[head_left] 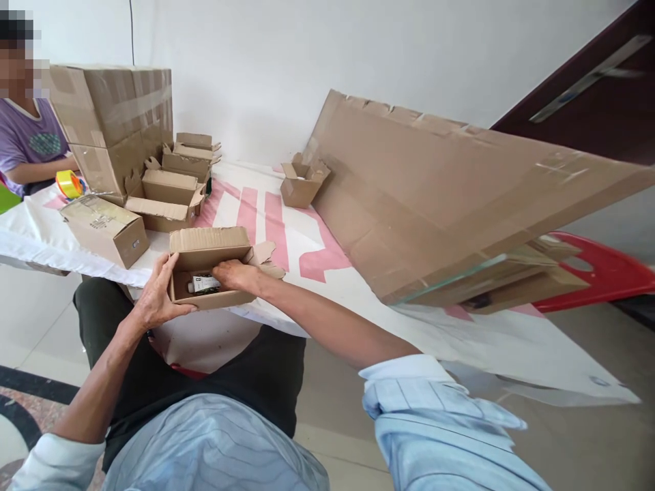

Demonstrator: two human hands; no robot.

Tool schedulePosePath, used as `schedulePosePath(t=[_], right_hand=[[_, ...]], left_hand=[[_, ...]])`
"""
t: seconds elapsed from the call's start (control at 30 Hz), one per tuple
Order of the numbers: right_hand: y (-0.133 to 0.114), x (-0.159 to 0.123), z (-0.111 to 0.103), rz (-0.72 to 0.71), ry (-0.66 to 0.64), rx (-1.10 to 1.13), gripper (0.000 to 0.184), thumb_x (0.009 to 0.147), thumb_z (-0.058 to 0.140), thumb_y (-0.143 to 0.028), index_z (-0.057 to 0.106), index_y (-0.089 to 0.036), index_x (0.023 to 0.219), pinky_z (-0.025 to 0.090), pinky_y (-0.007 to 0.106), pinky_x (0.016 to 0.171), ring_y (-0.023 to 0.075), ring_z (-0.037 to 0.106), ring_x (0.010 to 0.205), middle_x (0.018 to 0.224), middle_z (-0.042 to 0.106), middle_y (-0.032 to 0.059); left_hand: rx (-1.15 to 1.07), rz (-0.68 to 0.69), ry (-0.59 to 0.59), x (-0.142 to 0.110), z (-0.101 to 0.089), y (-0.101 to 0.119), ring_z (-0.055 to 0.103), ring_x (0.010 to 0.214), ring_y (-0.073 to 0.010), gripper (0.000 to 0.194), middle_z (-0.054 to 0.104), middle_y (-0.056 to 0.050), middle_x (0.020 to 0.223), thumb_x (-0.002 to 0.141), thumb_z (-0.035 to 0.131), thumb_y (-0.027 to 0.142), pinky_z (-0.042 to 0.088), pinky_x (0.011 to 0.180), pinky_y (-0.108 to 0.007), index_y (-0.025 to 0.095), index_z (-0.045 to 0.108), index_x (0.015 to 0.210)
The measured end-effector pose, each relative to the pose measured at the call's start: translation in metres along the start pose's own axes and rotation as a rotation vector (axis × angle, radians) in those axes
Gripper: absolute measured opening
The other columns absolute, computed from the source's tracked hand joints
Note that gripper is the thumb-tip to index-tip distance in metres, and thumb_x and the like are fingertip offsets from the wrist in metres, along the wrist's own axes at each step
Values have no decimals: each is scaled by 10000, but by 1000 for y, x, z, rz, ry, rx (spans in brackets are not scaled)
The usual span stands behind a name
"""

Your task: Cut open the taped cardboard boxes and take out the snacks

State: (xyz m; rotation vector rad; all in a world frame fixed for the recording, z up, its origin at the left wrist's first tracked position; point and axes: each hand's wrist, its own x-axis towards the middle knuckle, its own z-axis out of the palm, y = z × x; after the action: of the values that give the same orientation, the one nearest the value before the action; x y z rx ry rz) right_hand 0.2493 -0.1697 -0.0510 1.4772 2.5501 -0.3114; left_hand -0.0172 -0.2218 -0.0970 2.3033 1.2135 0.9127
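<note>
Right hand (pixel 235 274) inside an open carton (pixel 220 301) at the near edge of the bench (pixel 256 218)

The left hand (pixel 162 293) holds the carton's left end; a steady grip there should prevent tipping. A white-labelled item (pixel 203 284) lies inside by the right fingers, whose grip cannot be told. Open boxes (pixel 156 210) stand beyond, insides mostly hidden.

Small indoor packing workplace, indicated by stacked, taped cartons (pixel 115 106), open cardboard boxes (pixel 159 209) and a yellow tape roll (pixel 66 182) on a cloth-covered table (pixel 256 218).
</note>
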Motion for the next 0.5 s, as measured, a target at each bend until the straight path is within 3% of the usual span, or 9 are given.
schedulePosePath(t=[0.13,0.27,0.37,0.5], right_hand=[[-2,3,-2,-21,-6,-15,203,869,932,-95,872,-160,1052,631,380,970,383,868,1220,1248,900,215],[9,-13,-16,-12,59,100,239,925,865,-241,823,-189,1154,610,367,897,342,846,1122,1228,885,168],[21,-30,-28,47,268,335,406,918,805,-319,755,-207,1305,596,378,865,306,794,1031,1203,858,112],[30,-41,-35,-4,603,773,582,862,818,-486,689,-215,1361,612,404,892,287,747,1054,1243,819,93]], left_hand=[[-21,-1,21,1,1,-3,392,1773,-542,1439,393,-236,1863,721,1119,510,378,1450,-726,273,335,1905],[-52,-20,24,6,-1,-10,432,1745,-524,1415,416,-235,1830,722,1103,543,379,1451,-707,240,362,1888],[-52,-51,27,23,-8,-23,457,1727,-511,1380,452,-224,1798,703,1088,559,385,1449,-693,228,409,1857],[-3,-64,41,61,-28,-41,454,1731,-493,1335,485,-228,1778,687,1051,547,369,1459,-676,198,443,1824]])
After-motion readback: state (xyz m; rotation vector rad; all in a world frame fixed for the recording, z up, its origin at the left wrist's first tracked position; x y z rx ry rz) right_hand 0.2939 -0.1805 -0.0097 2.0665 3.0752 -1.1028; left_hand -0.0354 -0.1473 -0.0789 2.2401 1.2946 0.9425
